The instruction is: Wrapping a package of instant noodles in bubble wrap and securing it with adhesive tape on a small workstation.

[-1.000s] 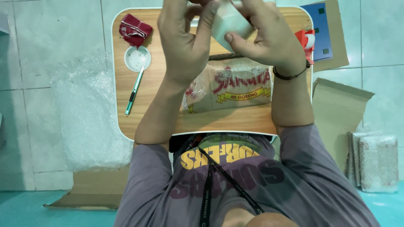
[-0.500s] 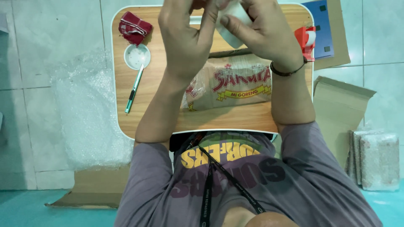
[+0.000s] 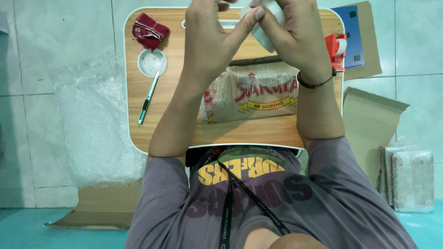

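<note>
**Small white object held in both hands above a wooden lap table**

A tiled floor of pale grey-green squares is seen all round, with a sheet of bubble wrap spread on it to the left and flattened cardboard lying to the right and at the lower left. Near the right edge a stack of bubble-wrapped packets is stood on the floor. Over the lap a small wooden table with a white rim is set. On it a flat cardboard piece with red and yellow print is laid, partly hidden by the forearms. At the table's left a crumpled red cloth, a round white lid and a green-and-white pen-like tool are placed in a column; at its right edge a red tape dispenser is seen.

The left hand and the right hand are raised together at the top of the view, and a small white object is held between them, above the table's far edge. The right fingers are closed round it; the left thumb is pressed against its side, while the other left fingers are cut off by the frame, so their grip cannot be told. The object is judged light and smooth, perhaps slippery, and best gripped round its body.
</note>
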